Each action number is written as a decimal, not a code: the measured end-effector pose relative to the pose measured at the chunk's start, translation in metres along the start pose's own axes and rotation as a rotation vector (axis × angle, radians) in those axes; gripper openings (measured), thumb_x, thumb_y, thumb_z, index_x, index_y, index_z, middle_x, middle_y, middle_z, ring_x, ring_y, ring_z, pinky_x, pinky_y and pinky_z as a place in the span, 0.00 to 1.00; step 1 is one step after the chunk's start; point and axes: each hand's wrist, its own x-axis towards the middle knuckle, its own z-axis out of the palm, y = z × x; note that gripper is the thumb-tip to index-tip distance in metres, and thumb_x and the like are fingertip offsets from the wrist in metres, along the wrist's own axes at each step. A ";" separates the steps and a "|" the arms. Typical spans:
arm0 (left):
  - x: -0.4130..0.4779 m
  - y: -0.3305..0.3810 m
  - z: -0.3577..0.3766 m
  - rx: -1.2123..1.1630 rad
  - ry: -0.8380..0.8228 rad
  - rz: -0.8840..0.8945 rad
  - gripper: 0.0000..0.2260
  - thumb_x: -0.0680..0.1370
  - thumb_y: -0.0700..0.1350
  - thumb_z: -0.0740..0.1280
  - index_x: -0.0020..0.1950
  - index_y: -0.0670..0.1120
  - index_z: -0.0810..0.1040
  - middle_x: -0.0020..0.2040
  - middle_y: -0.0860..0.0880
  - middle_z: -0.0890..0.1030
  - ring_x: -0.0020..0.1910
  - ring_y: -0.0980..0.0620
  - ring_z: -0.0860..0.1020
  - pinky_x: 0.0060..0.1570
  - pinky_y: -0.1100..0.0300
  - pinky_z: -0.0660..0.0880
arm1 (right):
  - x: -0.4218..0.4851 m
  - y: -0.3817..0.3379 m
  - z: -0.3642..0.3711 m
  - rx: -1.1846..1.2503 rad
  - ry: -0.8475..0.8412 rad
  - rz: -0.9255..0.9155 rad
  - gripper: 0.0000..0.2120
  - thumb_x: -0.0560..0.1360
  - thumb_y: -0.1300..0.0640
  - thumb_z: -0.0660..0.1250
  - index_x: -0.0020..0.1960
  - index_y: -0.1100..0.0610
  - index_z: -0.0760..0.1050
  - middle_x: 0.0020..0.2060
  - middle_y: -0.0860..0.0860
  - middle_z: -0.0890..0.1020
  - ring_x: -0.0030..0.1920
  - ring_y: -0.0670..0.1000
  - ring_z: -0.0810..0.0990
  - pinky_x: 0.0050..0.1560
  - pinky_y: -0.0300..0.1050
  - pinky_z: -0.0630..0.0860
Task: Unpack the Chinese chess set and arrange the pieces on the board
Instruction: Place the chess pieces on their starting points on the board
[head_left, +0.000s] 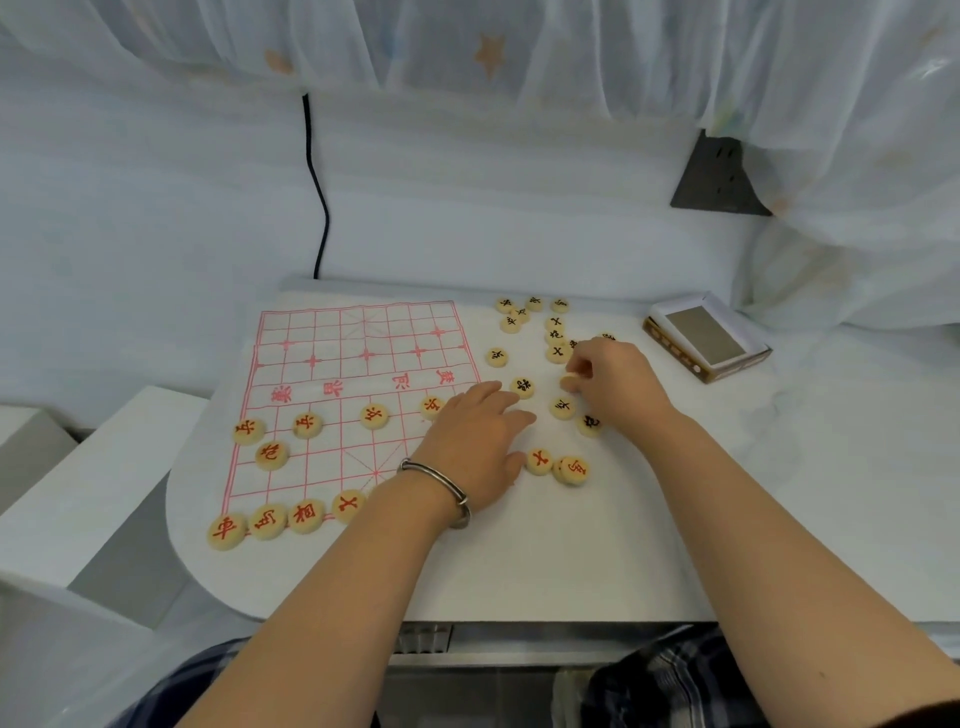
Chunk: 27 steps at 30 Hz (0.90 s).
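While the left hand (480, 441) lies flat, fingers straight, at the right edge of the paper board (337, 364), the right hand (618, 387) pinches 1 pale piece (570, 383) among loose black-lettered pieces (522, 387) beside the board. 9 red-lettered pieces (306, 425) sit on its near half; the open box (706, 338) rests far right.

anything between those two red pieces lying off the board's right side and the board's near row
Yes: the left hand lies flat across the board's right edge, directly between the two red pieces and the near row. Nothing else visible blocks them. The right hand pinches a pale piece.
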 end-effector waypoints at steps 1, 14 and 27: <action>0.001 0.001 0.000 0.002 0.001 0.002 0.23 0.80 0.50 0.58 0.75 0.52 0.60 0.76 0.50 0.57 0.76 0.50 0.49 0.74 0.54 0.51 | -0.002 0.002 -0.002 -0.014 -0.007 -0.011 0.04 0.74 0.64 0.65 0.48 0.60 0.77 0.41 0.50 0.74 0.45 0.53 0.75 0.42 0.42 0.68; 0.001 0.006 0.000 0.031 -0.006 -0.010 0.21 0.80 0.48 0.58 0.73 0.49 0.63 0.74 0.50 0.63 0.75 0.50 0.54 0.73 0.54 0.55 | -0.019 0.003 -0.008 0.185 -0.073 -0.051 0.10 0.77 0.64 0.62 0.54 0.55 0.79 0.47 0.49 0.77 0.45 0.48 0.74 0.44 0.37 0.70; -0.008 -0.030 -0.023 -0.090 0.139 -0.318 0.20 0.77 0.38 0.57 0.68 0.50 0.72 0.67 0.49 0.73 0.67 0.49 0.69 0.65 0.54 0.68 | -0.035 -0.052 0.001 0.027 -0.380 -0.212 0.16 0.69 0.50 0.73 0.56 0.52 0.79 0.43 0.45 0.75 0.44 0.46 0.74 0.45 0.39 0.72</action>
